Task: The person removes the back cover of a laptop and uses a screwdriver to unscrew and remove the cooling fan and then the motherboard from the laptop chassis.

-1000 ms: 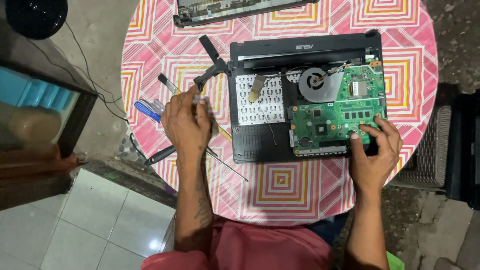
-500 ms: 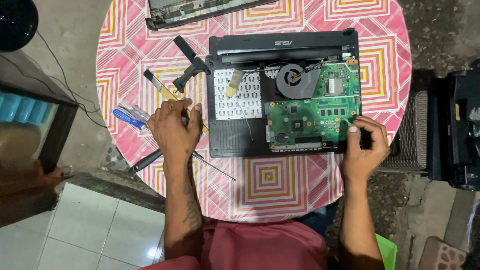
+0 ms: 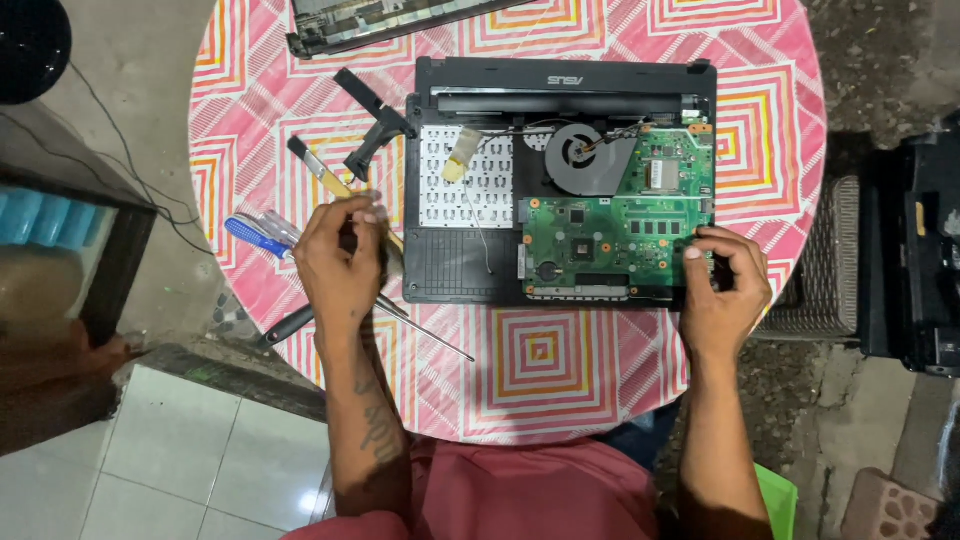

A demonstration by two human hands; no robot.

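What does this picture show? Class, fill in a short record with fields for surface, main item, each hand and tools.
Surface: round table with a pink patterned cloth
Main item: opened laptop, green circuit board and fan exposed
Left hand: over the tools left of the laptop; grip unclear
Right hand: fingertips at the board's right edge
Tools: blue-handled screwdriver, brush

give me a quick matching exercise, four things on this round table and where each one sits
Things:
1. green circuit board
2. cooling fan
3. blue-handled screwdriver
4. right hand

Places:
A. at the laptop base's lower right corner
B. left of the left hand, on the striped cloth
C. right half of the opened laptop base
D. just above the board, near the hinge edge

Pairs: 1-C, 2-D, 3-B, 4-A
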